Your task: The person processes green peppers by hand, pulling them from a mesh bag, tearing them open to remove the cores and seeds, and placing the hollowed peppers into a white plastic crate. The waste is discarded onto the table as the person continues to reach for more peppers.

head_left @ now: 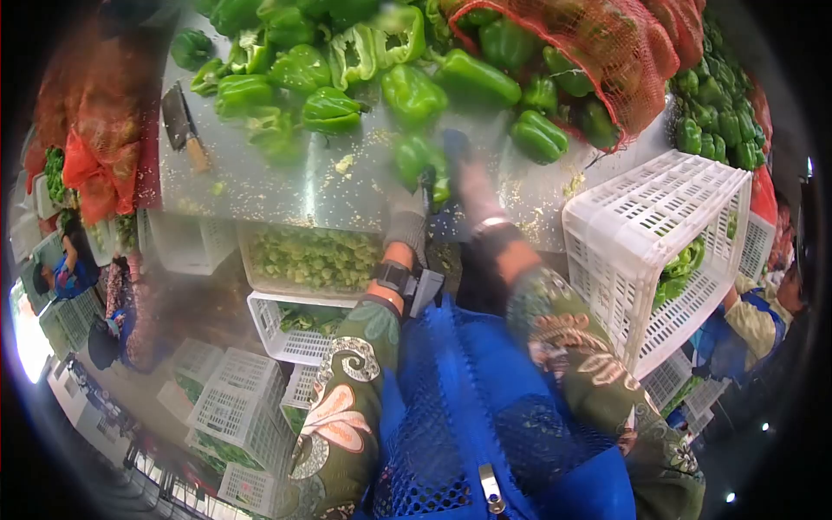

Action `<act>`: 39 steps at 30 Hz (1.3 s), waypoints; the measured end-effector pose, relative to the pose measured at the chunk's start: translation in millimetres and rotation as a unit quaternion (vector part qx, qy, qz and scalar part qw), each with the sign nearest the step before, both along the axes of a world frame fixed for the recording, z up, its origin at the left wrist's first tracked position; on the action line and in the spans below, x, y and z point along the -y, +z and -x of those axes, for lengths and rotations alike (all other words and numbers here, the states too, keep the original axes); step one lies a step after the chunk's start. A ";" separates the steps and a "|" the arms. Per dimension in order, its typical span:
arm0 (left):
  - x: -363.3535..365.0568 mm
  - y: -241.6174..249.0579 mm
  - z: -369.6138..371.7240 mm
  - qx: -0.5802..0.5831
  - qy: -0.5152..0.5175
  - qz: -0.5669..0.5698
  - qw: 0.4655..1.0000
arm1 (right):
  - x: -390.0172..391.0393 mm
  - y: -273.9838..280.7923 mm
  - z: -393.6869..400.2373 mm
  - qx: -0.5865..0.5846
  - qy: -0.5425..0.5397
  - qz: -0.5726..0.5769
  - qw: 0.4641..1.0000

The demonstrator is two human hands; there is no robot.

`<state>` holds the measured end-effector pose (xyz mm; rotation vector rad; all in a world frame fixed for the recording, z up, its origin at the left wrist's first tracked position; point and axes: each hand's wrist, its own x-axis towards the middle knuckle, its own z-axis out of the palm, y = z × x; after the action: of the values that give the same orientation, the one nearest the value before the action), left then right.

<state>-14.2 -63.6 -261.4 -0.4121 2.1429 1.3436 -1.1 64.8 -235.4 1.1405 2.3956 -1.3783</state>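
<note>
My left hand [411, 211], in a grey knit glove, is closed around a green bell pepper [417, 159] just above the metal table [338, 195]. Dark-coated glove fingers show along the pepper's lower right side. Right beside it is my right hand [473, 184], in a pale glove with blue fingertips; motion smears its fingers, and I cannot tell whether they grip anything. Whole green peppers [414, 95] and cut-open pepper halves [354, 57] are heaped just beyond both hands. Pale seeds are scattered over the metal.
A cleaver [179, 120] with a wooden handle lies on the table's left. More peppers spill from a red mesh sack [620, 65]. A white crate [656, 195] stands on its side at right. Below the edge is a bin of green pieces [310, 258]. Other people [752, 325] are at both sides.
</note>
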 end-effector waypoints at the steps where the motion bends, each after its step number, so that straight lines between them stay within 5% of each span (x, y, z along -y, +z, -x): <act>1: 2.1 -6.6 -7.6 -0.007 -0.021 0.010 1.000 | 9.8 31.8 23.5 0.095 -0.033 0.014 0.995; 5: 7.6 -30.6 -9.9 -0.054 -0.097 0.046 0.993 | 29.7 -25.1 7.8 -0.055 -0.039 -0.174 0.982; 6: 9.6 -36.0 -10.2 -0.066 -0.113 0.058 0.990 | 30.3 -30.4 6.0 -0.013 -0.052 -0.131 0.990; 9: 1.1 -6.7 4.7 -0.031 -0.137 0.107 0.984 | 33.5 -68.2 2.1 0.023 -0.042 -0.265 0.963; 12: 0.8 -8.3 9.8 -0.044 -0.125 0.103 0.986 | 28.1 -47.8 15.0 0.009 -0.042 -0.217 0.975; 15: 14.4 -42.0 10.9 -0.053 -0.085 0.004 0.995 | 9.0 -24.4 25.4 0.062 -0.068 0.004 0.996; 16: 14.4 -3.6 17.4 0.055 -0.010 -0.134 0.989 | 1.4 -11.8 22.9 -0.015 -0.040 0.084 0.996; 17: 14.1 36.5 24.7 0.165 0.083 -0.243 0.952 | -9.7 7.8 19.4 -0.088 -0.012 0.163 0.983; 19: 21.4 62.3 32.8 0.296 0.085 -0.441 0.843 | -27.5 47.4 14.1 -0.233 0.040 0.310 0.921; 22: 10.6 101.5 38.7 0.381 0.036 -0.466 0.798 | -36.3 98.2 -5.5 -0.260 0.033 0.361 0.895; 25: 3.4 130.2 33.4 0.367 -0.053 -0.398 0.839 | -50.7 134.9 -23.7 -0.247 -0.015 0.479 0.842; 26: -17.5 193.5 36.2 0.270 -0.095 -0.218 0.933 | -49.7 135.9 -32.8 -0.299 -0.015 0.472 0.829; 27: -21.7 208.9 28.6 0.048 -0.161 -0.120 0.978 | -48.7 136.9 -42.0 -0.349 -0.013 0.465 0.813; 28: -24.4 222.0 21.5 -0.181 -0.212 -0.016 0.960 | -52.3 146.4 -44.8 -0.346 -0.050 0.522 0.778; 29: -25.9 234.5 17.7 -0.402 -0.244 0.089 0.878 | -53.9 158.4 -45.6 -0.343 -0.084 0.578 0.736; 30: -18.2 247.0 22.5 -0.451 -0.319 0.044 0.832 | -54.2 178.9 -48.5 -0.349 -0.086 0.611 0.705; 33: -40.9 282.8 6.1 -0.521 -0.424 0.009 0.741 | -62.6 221.0 -66.2 -0.333 -0.040 0.555 0.761; 37: -72.1 311.0 -2.3 -0.549 -0.356 -0.056 0.754 | -45.6 240.9 -87.6 -0.366 -0.174 0.719 0.565; 39: -85.5 316.2 -4.7 -0.533 -0.325 -0.096 0.775 | -51.1 243.6 -93.6 -0.405 -0.134 0.579 0.695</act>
<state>-9.6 21.9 54.8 1.3946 2.4798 1.4587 92.5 116.0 8.2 0.4784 0.9121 -3.2063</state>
